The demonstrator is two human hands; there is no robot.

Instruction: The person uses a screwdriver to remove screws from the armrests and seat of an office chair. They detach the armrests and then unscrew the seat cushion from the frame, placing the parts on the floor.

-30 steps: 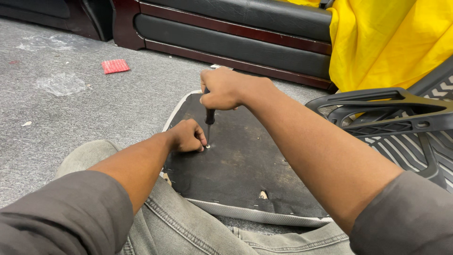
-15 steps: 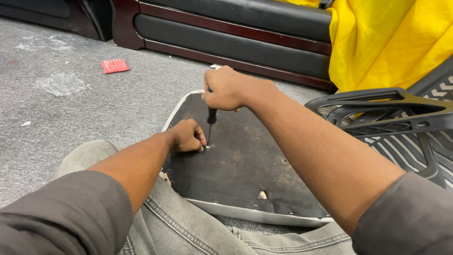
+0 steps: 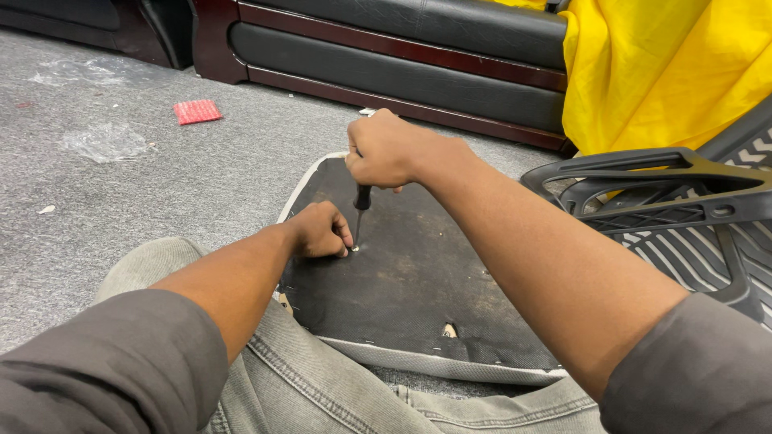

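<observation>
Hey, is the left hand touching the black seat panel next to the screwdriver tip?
Touching. The head view shows the left hand resting knuckles-down on the black seat panel, fingertips beside the tip of the screwdriver, with no gap visible beneath.

From the screwdriver [image 3: 362, 210], the seat panel [image 3: 418, 281] lies bare toward five o'clock, broken only by a small torn hole [image 3: 449, 330]; the left hand [image 3: 320, 231] crowds the tip at nine o'clock, touching the panel; the right hand [image 3: 392, 151] caps the handle at twelve; at three o'clock the black chair frame [image 3: 667, 189] walls off that edge; the sofa base [image 3: 402, 76] bars twelve o'clock beyond a strip of carpet [image 3: 145, 201]; toward ten o'clock carpet runs open past a red packet [image 3: 197, 111] and clear plastic scrap [image 3: 100, 141]; the jeans-clad legs [image 3: 322, 386] close six o'clock.
</observation>
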